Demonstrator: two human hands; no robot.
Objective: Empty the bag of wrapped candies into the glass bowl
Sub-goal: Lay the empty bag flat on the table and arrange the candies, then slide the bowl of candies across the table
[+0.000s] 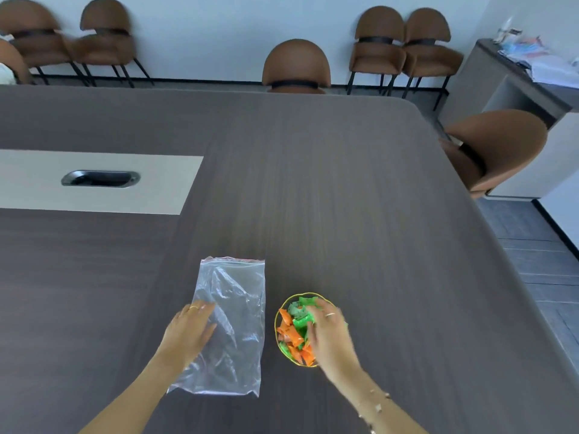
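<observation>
Looks like the closing stretch: bag [230, 327] lying flat and limp on the table [344, 183], seemingly empty, zip edge pointing away, nothing coloured showing through the clear plastic. Glass bowl [283, 303] just beside it to the right, heaped with orange and green wrapped candies [293, 332].

Step in hand, by the look of it: settling the pile in the bowl. Best done gently. Press and nudge from the top, keep wrappers inside the yellow-tinted rim, avoid a sweeping push that would flick one over the edge or slide the light bowl across the smooth wood. Worth keeping fingertips low and working toward the centre of the heap. Worth a glance into the bag corners too, since crumpled film can hide a stray piece; none visible from here.

Right hand [329, 333] over the bowl's right side, palm down, fingers loosely curled and reaching into the green candies at the far edge. Blurred, so cannot tell whether pinching a candy or merely touching the pile. Ring on one finger, bracelet at the wrist.

Left hand [191, 328] spread flat, fingers extended, resting on the left edge of the bag and pinning it to the table. Not gripping, only pressing. Ring there as well.

Nothing spilled on the table around the bowl.
</observation>
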